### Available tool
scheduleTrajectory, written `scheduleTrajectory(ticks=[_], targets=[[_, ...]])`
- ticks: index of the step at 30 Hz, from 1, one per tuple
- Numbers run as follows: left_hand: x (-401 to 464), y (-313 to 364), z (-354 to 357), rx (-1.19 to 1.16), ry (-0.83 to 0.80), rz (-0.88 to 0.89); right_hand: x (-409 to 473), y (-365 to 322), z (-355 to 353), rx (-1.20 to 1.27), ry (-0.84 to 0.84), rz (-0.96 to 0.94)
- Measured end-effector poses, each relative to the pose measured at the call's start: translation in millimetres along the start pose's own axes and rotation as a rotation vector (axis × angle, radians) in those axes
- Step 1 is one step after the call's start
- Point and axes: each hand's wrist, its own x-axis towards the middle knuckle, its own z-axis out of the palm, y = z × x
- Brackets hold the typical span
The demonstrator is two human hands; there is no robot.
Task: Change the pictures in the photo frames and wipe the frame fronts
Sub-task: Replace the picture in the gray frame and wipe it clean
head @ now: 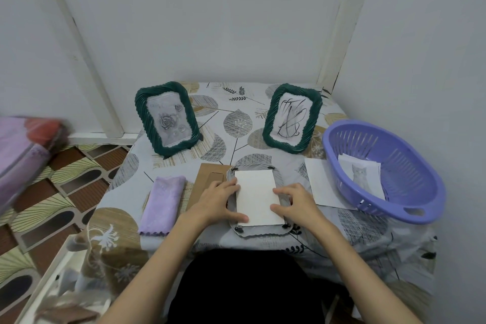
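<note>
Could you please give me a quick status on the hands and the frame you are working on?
Left hand and right hand flat on white sheet. Sheet sits in face-down frame, backing board off. Nothing in the way.

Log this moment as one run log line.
step: seating picture | left hand, right hand: pressing white sheet | face-down frame: back off

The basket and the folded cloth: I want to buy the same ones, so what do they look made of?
The basket looks like moulded plastic: even lilac colour, a slight sheen, slotted walls and a handle hole cut into the rim. The folded cloth looks like soft microfibre or a similar plush fabric: matt, fuzzy surface and a wavy edge. The exact fibre cannot be told from here.
</note>
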Motion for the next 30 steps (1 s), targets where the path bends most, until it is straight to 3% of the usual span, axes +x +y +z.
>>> scheduleTrajectory(ticks=[30], targets=[[-0.6,-4.3,-1.2,-0.022,0.002,0.033,1.0,1.7,-5.2,-0.035,-0.058,-0.001]])
